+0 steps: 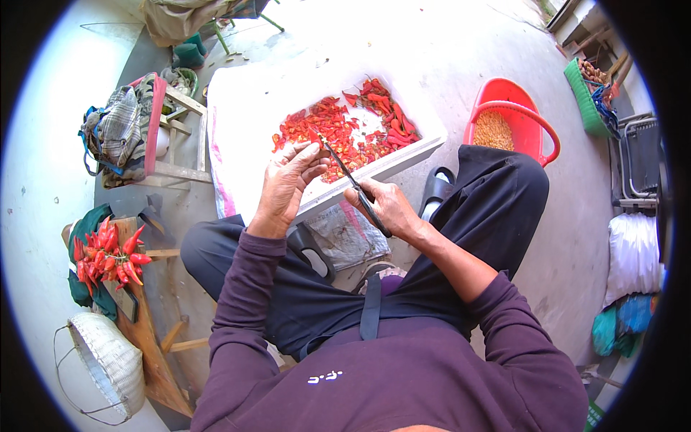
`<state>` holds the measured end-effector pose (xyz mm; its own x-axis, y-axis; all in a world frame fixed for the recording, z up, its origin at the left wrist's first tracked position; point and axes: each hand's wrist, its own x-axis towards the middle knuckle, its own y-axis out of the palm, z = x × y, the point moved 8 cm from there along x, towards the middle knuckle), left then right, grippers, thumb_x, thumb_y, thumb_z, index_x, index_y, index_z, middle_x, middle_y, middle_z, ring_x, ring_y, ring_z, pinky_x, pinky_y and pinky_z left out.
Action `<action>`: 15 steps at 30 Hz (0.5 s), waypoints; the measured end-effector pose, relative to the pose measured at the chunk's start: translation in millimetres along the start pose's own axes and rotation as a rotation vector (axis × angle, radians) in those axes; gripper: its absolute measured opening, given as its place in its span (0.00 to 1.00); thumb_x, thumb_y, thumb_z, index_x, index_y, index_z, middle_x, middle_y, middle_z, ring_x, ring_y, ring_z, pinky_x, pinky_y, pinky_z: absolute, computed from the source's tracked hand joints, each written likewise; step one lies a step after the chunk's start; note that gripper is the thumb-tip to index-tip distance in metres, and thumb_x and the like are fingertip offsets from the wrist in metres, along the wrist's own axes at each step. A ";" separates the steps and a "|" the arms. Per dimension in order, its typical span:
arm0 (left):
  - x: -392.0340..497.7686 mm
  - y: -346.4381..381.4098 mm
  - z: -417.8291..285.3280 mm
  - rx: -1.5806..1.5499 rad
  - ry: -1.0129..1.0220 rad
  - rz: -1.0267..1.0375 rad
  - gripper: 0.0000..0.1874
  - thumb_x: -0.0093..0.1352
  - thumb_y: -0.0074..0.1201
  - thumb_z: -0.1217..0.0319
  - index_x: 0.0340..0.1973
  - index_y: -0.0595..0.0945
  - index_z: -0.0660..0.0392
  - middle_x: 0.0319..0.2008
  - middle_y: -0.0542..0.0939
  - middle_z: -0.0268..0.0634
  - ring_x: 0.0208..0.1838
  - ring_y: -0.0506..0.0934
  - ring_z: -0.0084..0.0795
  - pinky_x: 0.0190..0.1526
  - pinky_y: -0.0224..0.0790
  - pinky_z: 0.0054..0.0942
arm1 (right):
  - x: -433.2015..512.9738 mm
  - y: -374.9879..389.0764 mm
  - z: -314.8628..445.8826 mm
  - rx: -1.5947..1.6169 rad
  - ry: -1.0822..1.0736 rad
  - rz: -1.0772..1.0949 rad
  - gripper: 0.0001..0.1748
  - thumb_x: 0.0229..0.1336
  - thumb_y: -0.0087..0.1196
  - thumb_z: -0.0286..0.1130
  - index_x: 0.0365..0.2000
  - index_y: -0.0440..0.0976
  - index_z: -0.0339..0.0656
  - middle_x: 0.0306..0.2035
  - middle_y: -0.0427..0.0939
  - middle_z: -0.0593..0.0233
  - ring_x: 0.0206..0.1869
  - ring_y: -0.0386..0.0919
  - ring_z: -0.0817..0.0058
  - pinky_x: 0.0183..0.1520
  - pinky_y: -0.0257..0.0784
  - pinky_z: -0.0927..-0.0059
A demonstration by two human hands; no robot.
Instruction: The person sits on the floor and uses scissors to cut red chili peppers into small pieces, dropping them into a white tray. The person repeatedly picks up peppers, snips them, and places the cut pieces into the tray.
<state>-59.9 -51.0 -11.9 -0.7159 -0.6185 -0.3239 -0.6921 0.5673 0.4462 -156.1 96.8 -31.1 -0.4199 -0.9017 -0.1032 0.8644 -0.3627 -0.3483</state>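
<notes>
My left hand (291,181) is raised over the near left side of a white foam box (372,175), with a piece of red chili pepper (314,136) pinched at its fingertips. In my right hand (386,202) is a pair of dark-handled scissors (351,181). Their blades point up and left, and the tips are at the chili piece; whether they touch it I cannot tell. Cut red chili pieces (345,137) with pale seeds lie across the box floor, and larger chilies (399,121) are gathered at its right side.
To the right stands a red handled basket (518,89) holding yellow kernels (492,131). A bunch of whole red chilies (110,254) rests on a wooden bench (146,324) at left, above a woven basket (110,351). A stool (178,173) bears folded clothes. Black slippers (438,186) are near my feet.
</notes>
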 end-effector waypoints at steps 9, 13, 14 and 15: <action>-2.3 1.4 -0.3 0.157 0.040 0.053 0.12 0.70 0.58 0.72 0.46 0.82 0.66 0.36 0.84 0.42 0.35 0.82 0.26 0.38 0.77 0.21 | 0.5 -0.3 3.1 -0.066 -0.039 -0.024 0.26 0.64 0.55 0.50 0.37 0.75 0.32 0.22 0.75 0.51 0.24 0.72 0.70 0.31 0.69 0.64; -1.8 -6.1 0.6 0.197 0.039 0.008 0.12 0.70 0.59 0.72 0.45 0.82 0.66 0.35 0.84 0.41 0.33 0.82 0.25 0.38 0.77 0.21 | 0.6 -5.1 8.7 -0.114 -0.056 -0.022 0.24 0.63 0.57 0.48 0.35 0.75 0.31 0.20 0.74 0.51 0.22 0.69 0.73 0.28 0.67 0.65; -1.7 -7.7 0.4 0.192 0.035 -0.006 0.11 0.70 0.59 0.72 0.45 0.82 0.66 0.34 0.84 0.41 0.33 0.82 0.25 0.38 0.77 0.22 | 1.3 -5.8 7.9 -0.111 -0.067 -0.023 0.24 0.63 0.57 0.48 0.35 0.76 0.31 0.19 0.73 0.51 0.22 0.68 0.74 0.27 0.67 0.65; -1.9 -9.5 0.1 0.188 0.031 -0.020 0.11 0.70 0.59 0.72 0.44 0.82 0.66 0.33 0.84 0.41 0.33 0.82 0.25 0.38 0.78 0.22 | 2.3 -4.9 5.8 -0.106 -0.079 -0.024 0.25 0.63 0.57 0.48 0.35 0.76 0.31 0.19 0.73 0.51 0.21 0.68 0.75 0.27 0.67 0.65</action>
<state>-52.0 -55.3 -15.6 -0.7008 -0.6454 -0.3038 -0.7131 0.6447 0.2755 -159.7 95.2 -24.2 -0.4136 -0.9102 -0.0218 0.8186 -0.3613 -0.4465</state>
